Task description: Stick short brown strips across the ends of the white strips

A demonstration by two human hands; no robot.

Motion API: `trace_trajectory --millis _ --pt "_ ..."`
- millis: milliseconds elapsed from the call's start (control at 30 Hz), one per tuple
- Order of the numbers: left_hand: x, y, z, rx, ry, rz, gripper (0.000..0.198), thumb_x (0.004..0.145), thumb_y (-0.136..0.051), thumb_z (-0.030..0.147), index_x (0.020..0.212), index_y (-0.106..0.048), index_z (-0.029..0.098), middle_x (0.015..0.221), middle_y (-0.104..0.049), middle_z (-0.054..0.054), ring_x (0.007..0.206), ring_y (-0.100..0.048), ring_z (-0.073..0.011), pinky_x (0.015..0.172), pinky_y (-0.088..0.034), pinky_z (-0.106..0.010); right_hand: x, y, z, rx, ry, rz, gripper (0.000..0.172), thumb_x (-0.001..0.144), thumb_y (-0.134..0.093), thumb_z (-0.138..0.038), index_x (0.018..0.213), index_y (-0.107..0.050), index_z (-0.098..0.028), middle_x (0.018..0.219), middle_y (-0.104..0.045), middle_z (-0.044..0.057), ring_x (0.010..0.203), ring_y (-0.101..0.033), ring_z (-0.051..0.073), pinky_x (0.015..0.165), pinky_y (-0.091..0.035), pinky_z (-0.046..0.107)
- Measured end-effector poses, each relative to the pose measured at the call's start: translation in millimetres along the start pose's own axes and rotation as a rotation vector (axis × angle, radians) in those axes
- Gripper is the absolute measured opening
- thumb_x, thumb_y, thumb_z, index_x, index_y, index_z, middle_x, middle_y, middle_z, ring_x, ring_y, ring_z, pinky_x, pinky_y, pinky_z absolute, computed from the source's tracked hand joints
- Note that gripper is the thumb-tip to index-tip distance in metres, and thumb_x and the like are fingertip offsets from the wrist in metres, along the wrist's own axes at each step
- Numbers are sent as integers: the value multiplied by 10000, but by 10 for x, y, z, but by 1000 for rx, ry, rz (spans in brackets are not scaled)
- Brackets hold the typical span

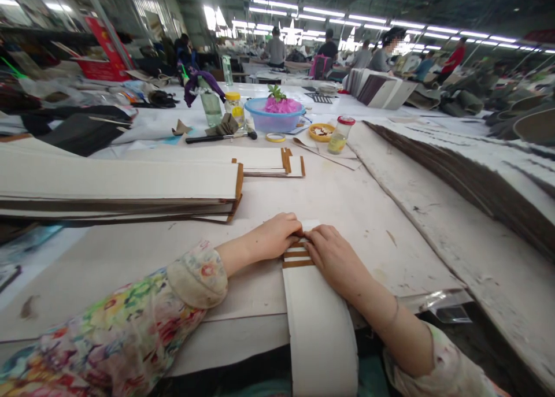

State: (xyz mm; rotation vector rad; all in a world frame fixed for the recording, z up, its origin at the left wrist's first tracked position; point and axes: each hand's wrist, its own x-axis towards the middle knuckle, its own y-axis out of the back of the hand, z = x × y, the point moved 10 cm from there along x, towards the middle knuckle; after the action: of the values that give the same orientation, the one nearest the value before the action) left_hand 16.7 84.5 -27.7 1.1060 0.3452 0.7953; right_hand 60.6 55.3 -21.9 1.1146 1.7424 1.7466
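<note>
A long white strip (318,322) runs from the table's near edge toward the middle, its near end drooping over the edge. At its far end several brown-edged ends (297,263) lie staggered one behind another, like a fanned stack. My left hand (281,235) is closed, fingers bent and pinching at the farthest brown edge from the left. My right hand (333,257) lies along the right side of the same ends, thumb and fingers closed on them, fingertips meeting those of my left hand. The exact pinch is hidden behind the fingers.
A thick stack of similar strips (117,180) lies at left, with a smaller stack (269,159) behind. Farther back are a blue basin (264,119), a red-lidded jar (341,136), a tape roll (276,137) and a brush (217,137). Layered sheets (477,166) fill the right.
</note>
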Motion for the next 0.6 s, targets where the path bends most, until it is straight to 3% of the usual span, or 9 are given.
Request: trace_trajectory --millis 167,333,600 --pt "-92 42 -76 -51 31 55 84 802 -526 166 847 -594 144 858 -546 -44 864 -498 -158 788 -402 -260 -10 -3 -9 -29 5 -20 176 871 -411 -188 947 -562 -140 839 -553 78 858 -491 221 799 -425 372" --pt "-238 116 -178 -107 91 106 98 790 -540 180 868 -584 140 861 -564 -44 852 -506 -154 777 -409 -262 3 -35 83 109 -23 -23 207 863 -425 -194 1031 -537 -149 960 -549 88 934 -484 212 846 -411 373" --pt "-248 109 -77 -25 9 98 104 836 -489 190 871 -577 147 886 -560 -48 881 -485 -156 809 -395 -267 65 -51 -9 205 43 -49 292 842 -388 -89 1092 -512 -175 1011 -546 81 967 -473 204 860 -413 374"
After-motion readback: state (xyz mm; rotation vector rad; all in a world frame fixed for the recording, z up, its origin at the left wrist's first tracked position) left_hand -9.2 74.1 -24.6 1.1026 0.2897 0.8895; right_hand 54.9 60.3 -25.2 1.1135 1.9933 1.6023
